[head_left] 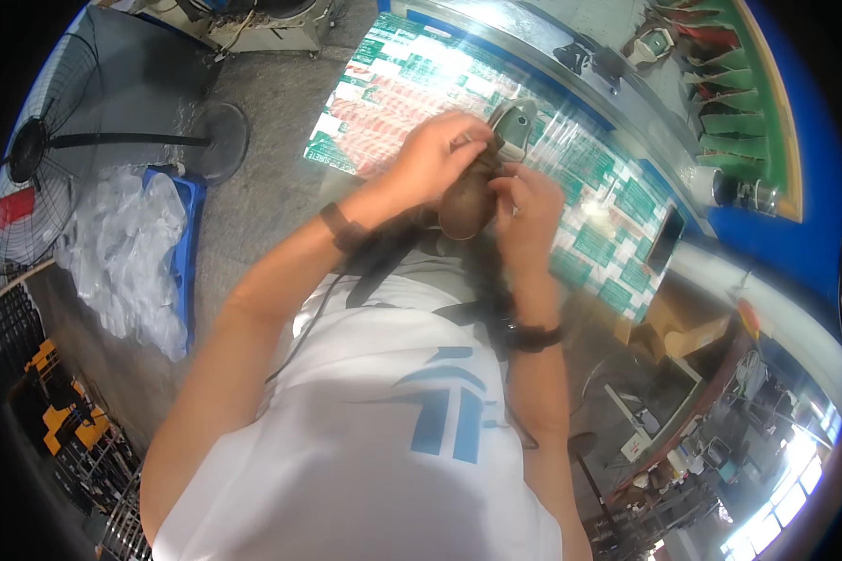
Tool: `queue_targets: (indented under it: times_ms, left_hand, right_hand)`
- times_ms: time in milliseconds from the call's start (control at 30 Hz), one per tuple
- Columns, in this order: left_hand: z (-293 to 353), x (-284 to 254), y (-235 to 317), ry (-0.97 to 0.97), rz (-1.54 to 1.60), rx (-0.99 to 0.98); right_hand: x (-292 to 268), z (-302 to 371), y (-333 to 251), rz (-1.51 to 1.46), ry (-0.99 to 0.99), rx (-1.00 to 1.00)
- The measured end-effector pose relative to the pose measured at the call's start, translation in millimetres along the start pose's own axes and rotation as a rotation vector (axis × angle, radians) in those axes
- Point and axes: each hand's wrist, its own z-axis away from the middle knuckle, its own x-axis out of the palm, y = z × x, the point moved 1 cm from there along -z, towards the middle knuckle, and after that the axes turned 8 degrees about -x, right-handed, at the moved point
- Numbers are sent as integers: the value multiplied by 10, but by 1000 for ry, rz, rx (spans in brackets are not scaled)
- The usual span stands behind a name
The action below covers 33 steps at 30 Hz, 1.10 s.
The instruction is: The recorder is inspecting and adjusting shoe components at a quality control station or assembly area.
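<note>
A brown shoe (pixel 468 208) is between my hands above the near edge of the work table, its smooth rounded toe toward me. At its far end is a green piece with a round hole and a pale rim, like a shoe last (pixel 515 125); I cannot tell whether it sits inside the shoe. My left hand (pixel 438 155) is closed on the shoe's upper part from the left, thumb and forefinger bent over it. From the right, my right hand (pixel 530 208) pinches the shoe's side with thumb and fingertips. What lies under the fingers is hidden.
Green-and-white printed sheeting (pixel 599 245) covers the table, with a dark phone (pixel 665 238) at its right. Beyond runs a metal-edged machine or conveyor (pixel 617 89) and a rack with green dividers (pixel 734 117). A standing fan (pixel 33 150) and a plastic-wrapped heap (pixel 126 252) stand left.
</note>
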Motion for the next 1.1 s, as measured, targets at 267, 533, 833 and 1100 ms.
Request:
queue_targets:
  times_ms: [267, 533, 833, 1100]
  left_hand:
    - [81, -31, 165, -125, -220, 20]
    - [41, -26, 152, -71, -443, 191]
    - [176, -230, 1122, -563, 655, -631]
    - [-72, -423, 1106, -414, 901, -333]
  right_hand:
    - [18, -172, -57, -228, 99, 389]
    - [-96, -136, 122, -91, 53, 255]
    - [-592, 814, 1155, 422, -52, 370]
    - [-440, 830, 1554, 404, -144, 495]
